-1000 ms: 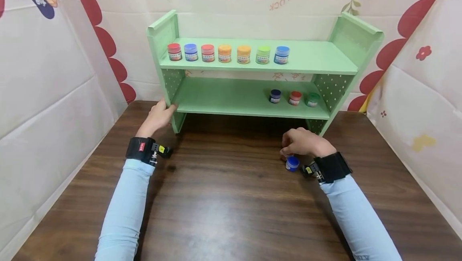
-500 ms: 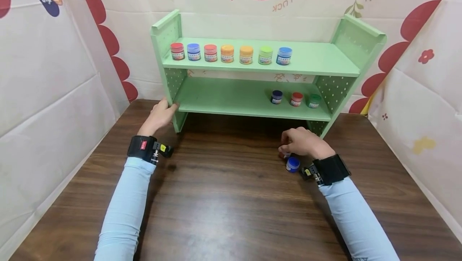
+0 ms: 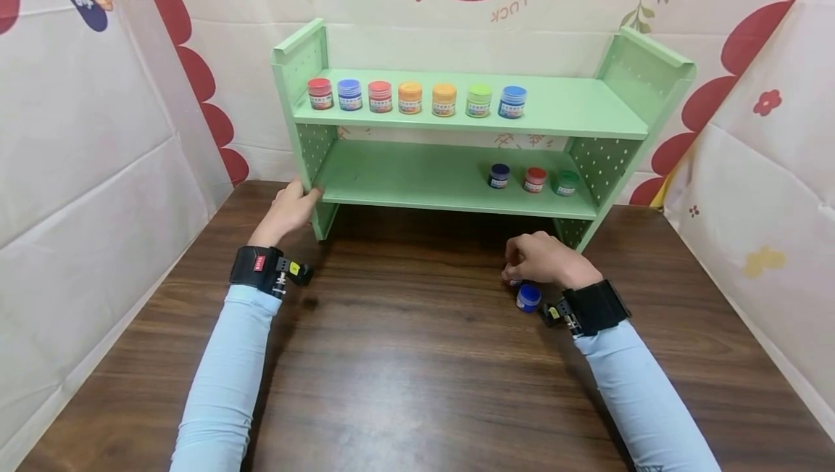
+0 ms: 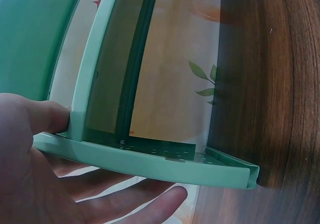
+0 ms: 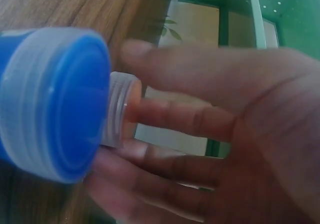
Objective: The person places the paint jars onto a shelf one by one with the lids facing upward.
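Note:
In the head view my left hand (image 3: 287,212) grips the left side of a green two-tier shelf (image 3: 404,171). In the left wrist view its thumb (image 4: 50,116) lies inside the side panel (image 4: 165,164), with the fingers on the outer side. My right hand (image 3: 546,258) is low over the table, before the shelf's right end. Its curled fingers hold a small jar with a reddish-orange lid (image 5: 131,107), mostly hidden in the head view. Beside this hand a blue paint jar (image 3: 528,298) stands on the table; its blue lid (image 5: 80,109) looms large in the right wrist view.
Several colored jars (image 3: 410,98) line the upper shelf. On the lower shelf's right part stand a dark blue jar (image 3: 499,176), a red jar (image 3: 535,180) and a green jar (image 3: 565,183). The brown wooden table (image 3: 391,356) is bounded by printed cloth walls (image 3: 117,131).
The small reddish jar under my right hand showed more half a second ago and is now more covered. Both hands stay nearly in place; the head view has shifted slightly.

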`<state>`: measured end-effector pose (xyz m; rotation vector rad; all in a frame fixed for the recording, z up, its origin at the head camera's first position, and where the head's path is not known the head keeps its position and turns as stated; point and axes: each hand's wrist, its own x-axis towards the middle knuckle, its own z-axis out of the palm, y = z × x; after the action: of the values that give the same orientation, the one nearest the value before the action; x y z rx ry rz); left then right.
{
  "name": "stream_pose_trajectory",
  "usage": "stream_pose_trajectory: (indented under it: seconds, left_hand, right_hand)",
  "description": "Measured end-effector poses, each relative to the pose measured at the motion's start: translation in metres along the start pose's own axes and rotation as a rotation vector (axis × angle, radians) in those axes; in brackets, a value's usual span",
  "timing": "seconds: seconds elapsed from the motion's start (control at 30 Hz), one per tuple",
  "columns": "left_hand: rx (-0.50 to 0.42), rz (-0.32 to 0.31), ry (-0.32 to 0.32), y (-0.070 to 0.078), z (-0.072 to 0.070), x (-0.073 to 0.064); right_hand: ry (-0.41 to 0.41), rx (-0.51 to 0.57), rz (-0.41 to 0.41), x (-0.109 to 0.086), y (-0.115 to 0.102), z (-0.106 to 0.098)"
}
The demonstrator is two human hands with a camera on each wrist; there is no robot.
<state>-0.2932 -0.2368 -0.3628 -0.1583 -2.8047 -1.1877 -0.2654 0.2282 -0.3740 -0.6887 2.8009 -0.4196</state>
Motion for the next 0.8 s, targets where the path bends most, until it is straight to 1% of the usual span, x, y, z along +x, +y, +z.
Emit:
stream_pose_trajectory:
  seconds: [0.27, 0.6, 0.8]
  left_hand:
    - [0.020, 0.012, 0.013, 0.0012, 0.0000, 0.0012]
    - [0.008, 0.007, 0.003, -0.0005, -0.0003, 0.0006]
    - [0.016, 0.002, 0.001, -0.0007, -0.0005, 0.0013]
  right_hand:
    - [0.023, 0.004, -0.093, -0.0006, 0.0009, -0.0013]
    - [0.032, -0.042, -0.079, 0.0041, 0.0007, -0.0021]
    - [0.033, -0.040, -0.088, 0.0025, -0.0002, -0.0061]
